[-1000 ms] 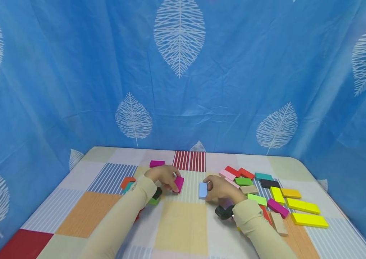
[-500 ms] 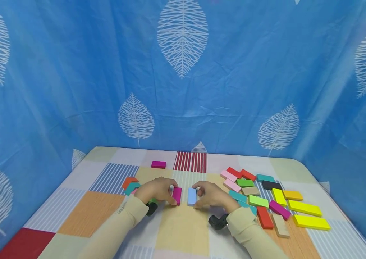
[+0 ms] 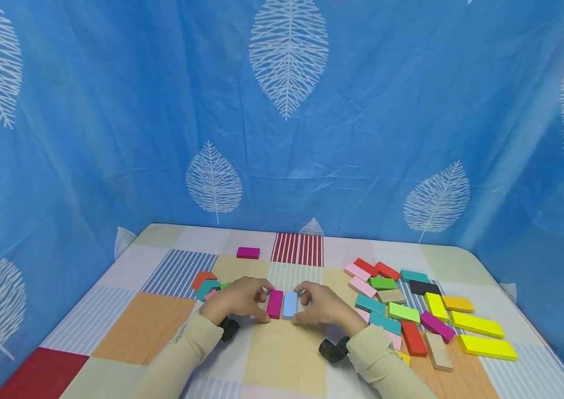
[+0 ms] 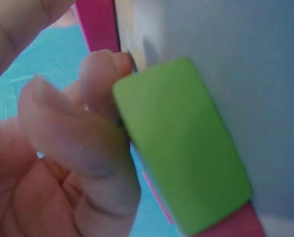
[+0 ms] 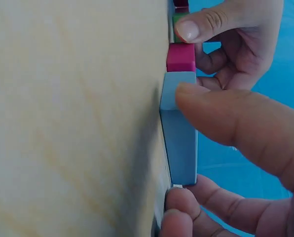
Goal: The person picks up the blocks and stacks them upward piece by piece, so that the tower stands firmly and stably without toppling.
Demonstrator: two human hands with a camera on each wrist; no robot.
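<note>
A magenta block and a light blue block lie side by side, touching, on the patchwork tablecloth. My left hand pinches the magenta block by its two ends. My right hand pinches the light blue block the same way, thumb at the near end. In the right wrist view the magenta block sits just beyond the blue one, with the left hand behind it. The left wrist view is filled by a green block close to my fingers.
Many coloured blocks lie flat to the right, among them yellow ones, a red one and a black one. Orange and teal blocks sit left of my left hand. A lone magenta block lies farther back. Blue leaf-print cloth surrounds the table.
Both hands came together toward the table's middle. The magenta and light blue blocks, apart a second ago, now lie flat against each other.
</note>
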